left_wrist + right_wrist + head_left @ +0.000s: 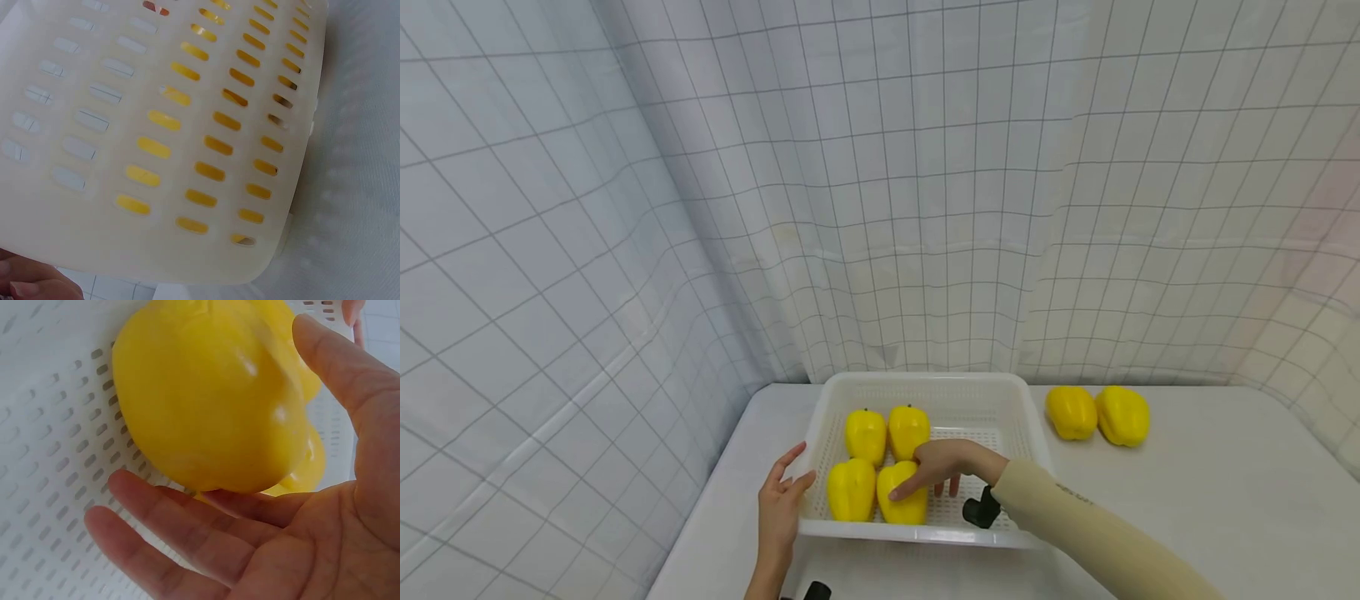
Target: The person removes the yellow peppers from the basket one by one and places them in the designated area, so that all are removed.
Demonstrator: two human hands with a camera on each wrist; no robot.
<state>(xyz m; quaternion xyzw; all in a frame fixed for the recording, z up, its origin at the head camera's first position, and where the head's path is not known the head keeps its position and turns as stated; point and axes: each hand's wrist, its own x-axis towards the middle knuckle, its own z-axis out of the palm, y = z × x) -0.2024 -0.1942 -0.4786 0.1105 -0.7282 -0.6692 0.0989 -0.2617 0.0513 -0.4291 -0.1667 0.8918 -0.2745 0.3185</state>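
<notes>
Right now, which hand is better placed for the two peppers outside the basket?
Probably the right hand: those peppers lie right of the basket; the left hand is at its left.

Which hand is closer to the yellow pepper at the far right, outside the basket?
The right hand: it is inside the white basket, left of that yellow pepper. The left hand is farther, at the basket's left side.
</notes>
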